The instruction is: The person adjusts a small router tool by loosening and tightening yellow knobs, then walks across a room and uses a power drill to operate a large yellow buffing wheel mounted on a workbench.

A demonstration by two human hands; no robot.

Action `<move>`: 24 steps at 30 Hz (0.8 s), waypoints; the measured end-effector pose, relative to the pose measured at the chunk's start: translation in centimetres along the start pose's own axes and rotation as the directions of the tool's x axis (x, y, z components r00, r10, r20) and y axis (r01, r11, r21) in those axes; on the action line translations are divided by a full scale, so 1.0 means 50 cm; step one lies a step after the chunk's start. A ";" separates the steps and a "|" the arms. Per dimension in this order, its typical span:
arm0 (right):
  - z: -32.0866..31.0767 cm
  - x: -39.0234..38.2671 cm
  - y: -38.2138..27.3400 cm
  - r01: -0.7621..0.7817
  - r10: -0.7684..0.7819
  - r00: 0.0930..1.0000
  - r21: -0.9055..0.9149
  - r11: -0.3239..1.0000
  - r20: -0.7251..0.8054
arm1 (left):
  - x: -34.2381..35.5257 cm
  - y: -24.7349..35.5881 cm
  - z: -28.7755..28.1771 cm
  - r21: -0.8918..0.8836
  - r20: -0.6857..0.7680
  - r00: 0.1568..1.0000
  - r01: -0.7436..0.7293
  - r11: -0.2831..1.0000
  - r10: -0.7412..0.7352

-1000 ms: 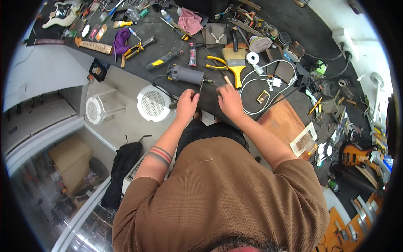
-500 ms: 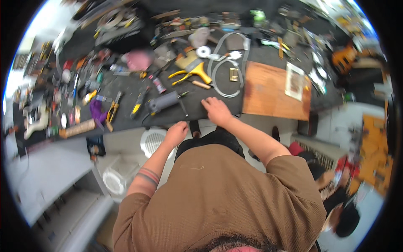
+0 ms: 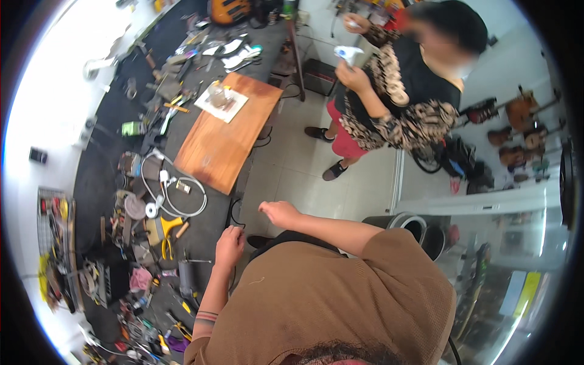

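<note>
My left hand (image 3: 230, 246) is by the bench edge, its fingers loosely bent and a little apart, with nothing in them. My right hand (image 3: 281, 215) hangs over the floor just off the edge, fingers half stretched, also holding nothing. Nearest on the dark bench (image 3: 207, 234) are a looped pale cable (image 3: 202, 204), a yellow-handled tool (image 3: 168, 234), a short wooden stick (image 3: 182, 229) and a grey cylindrical power tool (image 3: 187, 278). Beyond them a reddish-brown wooden board (image 3: 210, 146) bears a white sheet (image 3: 234, 109) with a clear jar (image 3: 219, 94) on it.
Right of the bench another person (image 3: 401, 85) stands, holding a white and blue item (image 3: 348, 55). Small tools crowd the bench's far side. Black cables (image 3: 237, 213) hang off its edge. Guitars (image 3: 523, 112) hang at the far right; a glass case (image 3: 517, 292) stands nearer.
My view and body have turned right, so the bench now lies on the left. My right hand has come off the bench top. The other person now shows at the upper right.
</note>
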State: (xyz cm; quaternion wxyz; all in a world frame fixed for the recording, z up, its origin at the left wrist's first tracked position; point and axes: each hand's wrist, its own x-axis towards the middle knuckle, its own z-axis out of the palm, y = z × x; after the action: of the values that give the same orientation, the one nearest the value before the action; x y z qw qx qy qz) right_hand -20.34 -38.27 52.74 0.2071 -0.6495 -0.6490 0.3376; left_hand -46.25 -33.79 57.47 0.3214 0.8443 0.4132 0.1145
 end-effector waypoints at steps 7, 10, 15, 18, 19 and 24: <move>-0.157 -0.200 0.045 0.007 0.121 0.898 0.289 0.957 -0.423 | 0.160 0.213 0.065 0.004 0.142 0.946 -0.296 0.955 0.293; -0.211 -0.256 0.081 -0.037 0.249 0.825 0.391 0.920 -0.507 | 0.218 0.336 0.093 -0.029 0.170 0.917 -0.360 0.932 0.360; -0.308 -0.325 0.165 -0.106 0.294 0.849 0.404 0.909 -0.440 | 0.269 0.463 0.159 -0.159 0.151 0.898 -0.391 0.907 0.413; -0.340 -0.367 0.219 -0.088 0.365 0.760 0.472 0.877 -0.537 | 0.306 0.523 0.186 -0.250 0.237 0.866 -0.383 0.889 0.439; -0.352 -0.377 0.235 -0.094 0.388 0.736 0.484 0.870 -0.555 | 0.327 0.535 0.191 -0.236 0.300 0.840 -0.395 0.888 0.453; -0.400 -0.427 0.310 -0.138 0.495 0.627 0.540 0.830 -0.601 | 0.441 0.619 0.240 -0.282 0.522 0.717 -0.366 0.887 0.462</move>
State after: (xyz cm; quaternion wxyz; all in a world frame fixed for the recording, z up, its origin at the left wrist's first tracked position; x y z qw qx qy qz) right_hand 6.20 -57.00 59.12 0.5220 -0.7695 -0.2905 0.2259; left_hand -7.48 -36.16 66.39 0.4630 0.8811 0.0857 -0.0445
